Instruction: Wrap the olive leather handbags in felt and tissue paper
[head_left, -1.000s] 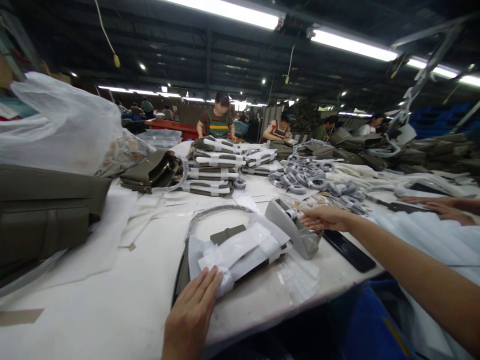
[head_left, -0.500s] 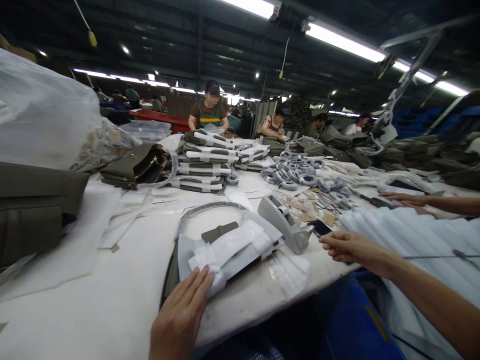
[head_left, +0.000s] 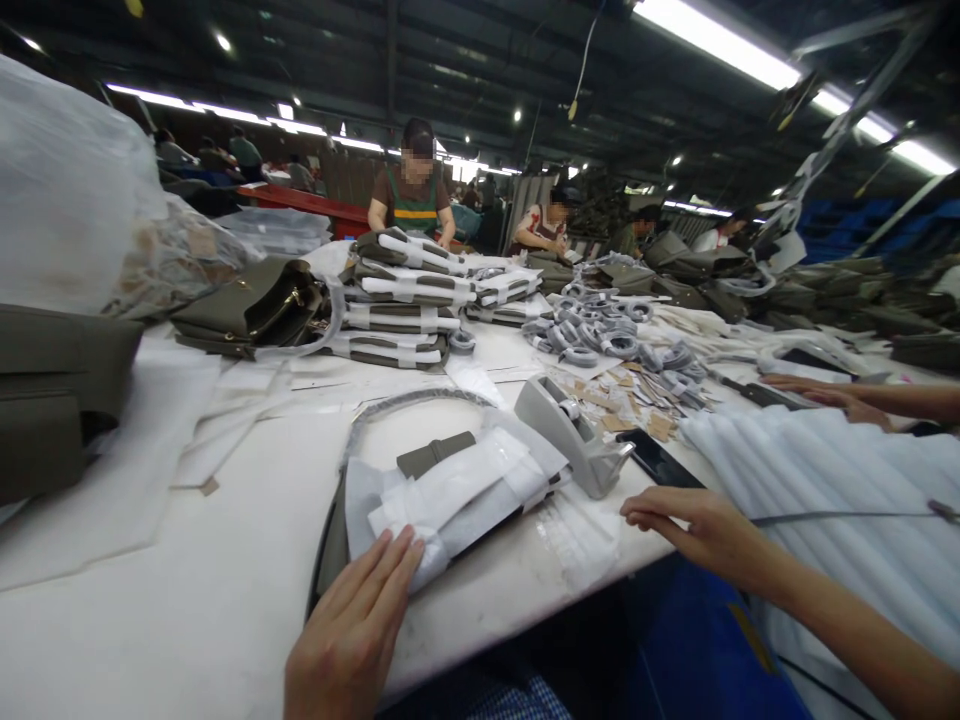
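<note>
An olive-grey handbag (head_left: 330, 570) with a wrapped looped handle lies on the table before me, its front covered by white foam sheet (head_left: 442, 490). My left hand (head_left: 360, 610) rests flat on the near-left corner of that wrapping, fingers stretched out. Just beyond the bag's right end stands a grey tape dispenser (head_left: 566, 440). My right hand (head_left: 690, 525) hovers to the right of the bag, in front of the dispenser. Its thumb and fingertips are pressed together; whatever they pinch is too small to make out. Behind it lies a black phone (head_left: 660, 460).
Stacked wrapped bags (head_left: 405, 310) and grey rolled handles (head_left: 592, 330) fill the back. An open bag (head_left: 247, 310) sits back left. At right are foam sheets (head_left: 840, 470) and another person's hands (head_left: 832, 395). A blue bin (head_left: 690, 640) is below the table edge.
My right hand has drawn back from the dispenser, down and slightly left, uncovering more of the phone. My left hand stays on the wrapping. The whole view has shifted a little.
</note>
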